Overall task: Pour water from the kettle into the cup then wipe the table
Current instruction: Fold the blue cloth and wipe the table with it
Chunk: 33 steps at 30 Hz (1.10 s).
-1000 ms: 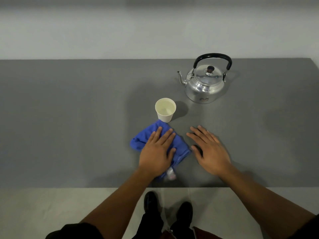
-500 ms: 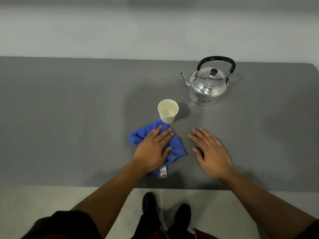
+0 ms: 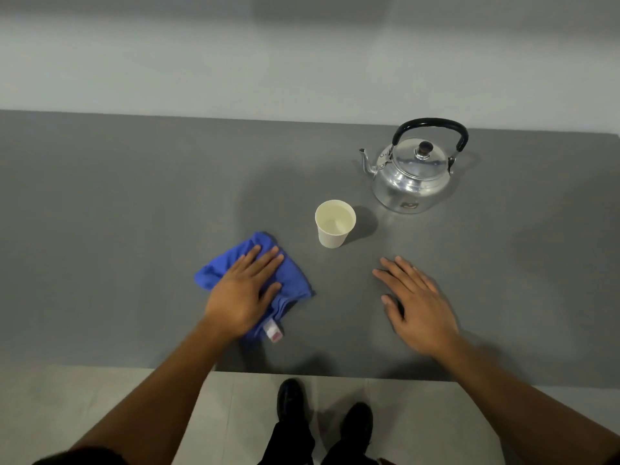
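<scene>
A shiny metal kettle (image 3: 412, 178) with a black handle stands upright at the back right of the grey table (image 3: 117, 213), spout pointing left. A white paper cup (image 3: 334, 223) with water in it stands in front of the kettle, to its left. My left hand (image 3: 245, 290) lies flat, palm down, pressing on a crumpled blue cloth (image 3: 294, 280) left of the cup and nearer to me. A white tag shows at the cloth's near corner. My right hand (image 3: 417, 303) rests flat on the bare table right of the cloth, fingers spread, holding nothing.
The table's near edge runs just behind my wrists, with pale floor tiles and my black shoes (image 3: 291, 399) below it. A pale wall (image 3: 302, 62) stands behind the far edge.
My left hand has slid the blue cloth to the left, away from the cup, which it touched before. The right hand, cup and kettle have stayed where they were.
</scene>
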### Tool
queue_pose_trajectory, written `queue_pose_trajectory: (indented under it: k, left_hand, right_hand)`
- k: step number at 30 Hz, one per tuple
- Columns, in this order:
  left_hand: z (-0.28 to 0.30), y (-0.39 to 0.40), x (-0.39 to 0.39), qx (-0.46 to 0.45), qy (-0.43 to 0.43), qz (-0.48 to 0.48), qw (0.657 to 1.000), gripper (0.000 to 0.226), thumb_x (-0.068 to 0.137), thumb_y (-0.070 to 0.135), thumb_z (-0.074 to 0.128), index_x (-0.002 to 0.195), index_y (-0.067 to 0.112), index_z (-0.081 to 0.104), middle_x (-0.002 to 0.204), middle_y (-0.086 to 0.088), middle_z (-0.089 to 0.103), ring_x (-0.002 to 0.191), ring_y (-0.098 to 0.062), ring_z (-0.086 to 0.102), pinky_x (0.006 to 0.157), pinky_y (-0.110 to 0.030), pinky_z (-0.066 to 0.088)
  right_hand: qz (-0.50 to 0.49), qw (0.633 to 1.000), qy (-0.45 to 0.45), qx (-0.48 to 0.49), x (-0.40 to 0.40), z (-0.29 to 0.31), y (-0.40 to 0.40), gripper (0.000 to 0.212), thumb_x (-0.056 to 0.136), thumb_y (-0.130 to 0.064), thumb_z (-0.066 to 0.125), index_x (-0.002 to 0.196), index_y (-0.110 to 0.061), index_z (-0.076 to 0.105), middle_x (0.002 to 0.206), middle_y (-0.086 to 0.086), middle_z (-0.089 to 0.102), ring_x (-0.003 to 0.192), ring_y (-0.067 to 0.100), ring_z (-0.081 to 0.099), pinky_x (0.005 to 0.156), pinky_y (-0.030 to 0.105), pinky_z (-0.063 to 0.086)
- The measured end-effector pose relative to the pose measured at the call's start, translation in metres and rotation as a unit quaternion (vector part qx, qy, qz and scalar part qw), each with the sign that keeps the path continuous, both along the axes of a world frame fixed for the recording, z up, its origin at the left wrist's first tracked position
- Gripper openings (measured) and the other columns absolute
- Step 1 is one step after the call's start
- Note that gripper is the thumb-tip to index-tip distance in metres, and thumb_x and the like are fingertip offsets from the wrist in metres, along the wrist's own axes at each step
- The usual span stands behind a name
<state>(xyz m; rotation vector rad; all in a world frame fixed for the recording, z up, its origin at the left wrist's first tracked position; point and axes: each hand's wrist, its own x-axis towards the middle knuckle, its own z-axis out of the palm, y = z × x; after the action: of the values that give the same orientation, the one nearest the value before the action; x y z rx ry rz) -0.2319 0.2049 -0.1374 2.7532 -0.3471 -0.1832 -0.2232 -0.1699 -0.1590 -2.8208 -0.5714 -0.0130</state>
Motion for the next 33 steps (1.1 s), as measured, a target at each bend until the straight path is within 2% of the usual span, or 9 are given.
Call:
queue_pose_trajectory:
  k: [4, 9, 12, 14, 18, 24, 27, 30, 33]
  left_hand:
    - [-0.001, -0.039, 0.033, 0.024, 0.001, 0.031, 0.999, 0.059, 0.108, 0.049, 0.038, 0.163, 0.030, 0.027, 0.171, 0.012, 0.022, 0.161, -0.021, 0.008, 0.131, -0.041, 0.007]
    - [-0.005, -0.050, 0.002, 0.017, 0.004, -0.099, 0.995, 0.058, 0.109, 0.055, 0.026, 0.163, 0.035, 0.023, 0.171, 0.017, 0.017, 0.161, -0.015, 0.000, 0.131, -0.039, 0.003]
    - [-0.006, -0.015, -0.010, -0.012, -0.006, -0.151, 0.988, 0.056, 0.109, 0.051, 0.037, 0.161, 0.032, 0.033, 0.169, 0.016, 0.026, 0.161, -0.012, 0.007, 0.131, -0.034, 0.005]
    - [-0.003, 0.013, -0.004, -0.014, -0.019, -0.140, 0.990, 0.056, 0.107, 0.048, 0.043, 0.159, 0.028, 0.039, 0.167, 0.012, 0.032, 0.160, -0.015, 0.016, 0.131, -0.036, 0.011]
    - [0.005, 0.031, 0.036, 0.001, -0.011, -0.060, 0.998, 0.063, 0.102, 0.050, 0.039, 0.157, 0.020, 0.042, 0.165, 0.003, 0.038, 0.157, -0.029, 0.026, 0.128, -0.049, 0.023]
    - [0.000, -0.016, 0.075, 0.035, -0.004, 0.016, 0.999, 0.060, 0.109, 0.046, 0.039, 0.164, 0.027, 0.025, 0.171, 0.011, 0.021, 0.161, -0.022, 0.008, 0.131, -0.043, 0.009]
    - [0.000, -0.030, 0.059, 0.021, 0.001, -0.045, 0.999, 0.060, 0.109, 0.048, 0.036, 0.164, 0.029, 0.024, 0.171, 0.013, 0.019, 0.161, -0.020, 0.005, 0.130, -0.046, 0.012]
    - [-0.002, -0.018, 0.029, 0.007, -0.007, -0.137, 0.991, 0.058, 0.109, 0.047, 0.038, 0.163, 0.029, 0.028, 0.171, 0.013, 0.021, 0.161, -0.017, 0.005, 0.131, -0.039, 0.007]
    - [0.001, 0.018, 0.019, -0.010, -0.013, -0.175, 0.985, 0.056, 0.107, 0.044, 0.043, 0.159, 0.023, 0.039, 0.168, 0.009, 0.032, 0.161, -0.020, 0.016, 0.130, -0.039, 0.012]
  right_hand:
    - [0.003, 1.000, 0.000, -0.008, 0.000, -0.001, -0.002, 0.051, 0.103, -0.043, 0.038, 0.154, -0.038, 0.034, 0.165, -0.016, 0.027, 0.155, 0.005, 0.010, 0.124, 0.040, 0.021]
    - [-0.001, 1.000, -0.004, 0.000, -0.001, -0.001, -0.001, 0.052, 0.102, -0.042, 0.039, 0.153, -0.036, 0.037, 0.165, -0.015, 0.029, 0.155, 0.006, 0.013, 0.123, 0.040, 0.023]
    - [0.000, 1.000, -0.001, 0.002, -0.001, 0.000, 0.000, 0.051, 0.102, -0.041, 0.040, 0.153, -0.036, 0.038, 0.165, -0.016, 0.028, 0.155, 0.006, 0.013, 0.124, 0.040, 0.023]
    - [-0.001, 1.000, 0.003, 0.002, 0.000, 0.001, 0.000, 0.051, 0.102, -0.041, 0.040, 0.154, -0.037, 0.037, 0.165, -0.016, 0.028, 0.155, 0.006, 0.012, 0.124, 0.040, 0.022]
    - [-0.002, 1.000, 0.013, -0.002, 0.000, 0.002, 0.000, 0.052, 0.103, -0.044, 0.038, 0.155, -0.039, 0.033, 0.166, -0.018, 0.025, 0.155, 0.005, 0.009, 0.125, 0.036, 0.016]
    - [-0.003, 1.000, 0.013, 0.007, 0.000, 0.003, -0.001, 0.053, 0.102, -0.045, 0.041, 0.155, -0.039, 0.033, 0.165, -0.018, 0.025, 0.155, 0.004, 0.010, 0.125, 0.037, 0.016]
    - [0.001, 1.000, 0.009, 0.005, 0.000, 0.000, -0.002, 0.054, 0.102, -0.045, 0.040, 0.155, -0.039, 0.032, 0.166, -0.017, 0.025, 0.155, 0.005, 0.010, 0.125, 0.039, 0.018]
    - [0.003, 1.000, 0.007, 0.000, 0.001, -0.002, -0.002, 0.054, 0.103, -0.045, 0.038, 0.156, -0.040, 0.030, 0.166, -0.018, 0.023, 0.155, 0.006, 0.010, 0.124, 0.040, 0.019]
    - [0.001, 1.000, 0.007, 0.001, 0.002, -0.003, -0.001, 0.054, 0.102, -0.044, 0.038, 0.155, -0.039, 0.031, 0.166, -0.017, 0.023, 0.155, 0.006, 0.011, 0.124, 0.042, 0.021]
